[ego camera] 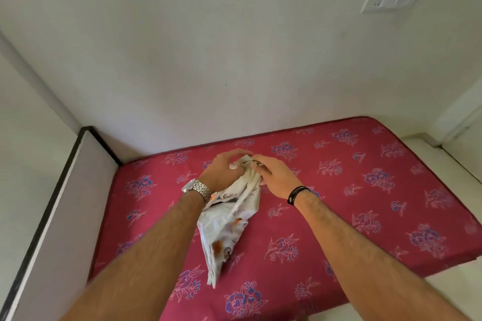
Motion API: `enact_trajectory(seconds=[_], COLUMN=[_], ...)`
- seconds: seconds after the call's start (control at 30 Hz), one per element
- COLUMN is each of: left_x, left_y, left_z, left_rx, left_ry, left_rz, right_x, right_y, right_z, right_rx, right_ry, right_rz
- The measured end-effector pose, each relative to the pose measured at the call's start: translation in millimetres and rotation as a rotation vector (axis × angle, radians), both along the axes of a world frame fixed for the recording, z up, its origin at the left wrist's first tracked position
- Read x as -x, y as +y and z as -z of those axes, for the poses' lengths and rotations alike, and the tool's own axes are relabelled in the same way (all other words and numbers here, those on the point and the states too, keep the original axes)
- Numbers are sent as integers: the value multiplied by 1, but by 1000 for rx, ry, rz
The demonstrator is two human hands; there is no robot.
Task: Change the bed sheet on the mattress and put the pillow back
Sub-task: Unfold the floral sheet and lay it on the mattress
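Note:
A bare red mattress (352, 190) with blue and pink flower print lies on the floor against the wall. Above its middle hangs a bunched white bed sheet (229, 227) with orange and grey print, its lower end touching the mattress. My left hand (224, 169), with a metal watch on the wrist, grips the top of the bundle. My right hand (273, 174), with a black cord bracelet, pinches the same top edge from the right. No pillow is in view.
A white wall (208, 60) runs behind the mattress, with a socket plate (388, 0) at the upper right. A pale panel with a dark edge (52, 216) stands along the left side. Light floor (443, 292) shows at the right and front.

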State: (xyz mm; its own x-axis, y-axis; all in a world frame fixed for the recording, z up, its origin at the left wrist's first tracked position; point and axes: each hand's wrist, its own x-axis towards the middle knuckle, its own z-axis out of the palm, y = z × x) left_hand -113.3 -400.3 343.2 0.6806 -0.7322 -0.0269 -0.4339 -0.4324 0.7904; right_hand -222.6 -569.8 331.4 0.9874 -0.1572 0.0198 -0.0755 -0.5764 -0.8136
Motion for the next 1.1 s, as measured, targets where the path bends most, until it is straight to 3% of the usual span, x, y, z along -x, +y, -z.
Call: enact_trajectory(seconds=[0.23, 0.37, 0.5, 0.57, 0.67, 0.7, 0.8, 0.83, 0.87, 0.9, 0.97, 1.03, 1.1], left_x=[-1, -14, -51, -69, -92, -96, -99, -94, -88, -81, -66, -56, -47], left_y=[-48, -85, -103, -107, -105, -104, -111, -121, -133, -148, -178, -200, -215], left_z=[-29, -41, -72, -96, -124, -131, -142, -146, -147, -149, -147, -143, -141], left_rx=[168, 425, 521, 568, 621, 629, 606, 572, 542, 536, 563, 606, 629], left_ry=[231, 448, 330, 254, 150, 132, 66, 42, 27, 32, 101, 200, 255], left_rz=[-164, -468, -825, -950, -1118, -1162, -1197, -1164, -1127, -1086, -982, -845, -737], right_x=[-20, -39, -58, -59, -48, -47, -45, -42, -41, -45, -52, -60, -63], right_y=[-62, -101, -142, -160, -190, -208, -252, -258, -260, -261, -255, -238, -213], right_z=[-29, -64, -99, -113, -122, -114, -88, -79, -74, -72, -73, -80, -95], right_rx=[-23, -156, -221, -381, -521, -369, 696, 885, 948, 950, 810, 488, 56], right_ry=[-158, -308, -307, -262, -60, 61, 520, 663, 735, 728, 510, 206, 71], right_rz=[115, 159, 12, -94, -202, -239, -375, -359, -347, -294, -142, -38, -65])
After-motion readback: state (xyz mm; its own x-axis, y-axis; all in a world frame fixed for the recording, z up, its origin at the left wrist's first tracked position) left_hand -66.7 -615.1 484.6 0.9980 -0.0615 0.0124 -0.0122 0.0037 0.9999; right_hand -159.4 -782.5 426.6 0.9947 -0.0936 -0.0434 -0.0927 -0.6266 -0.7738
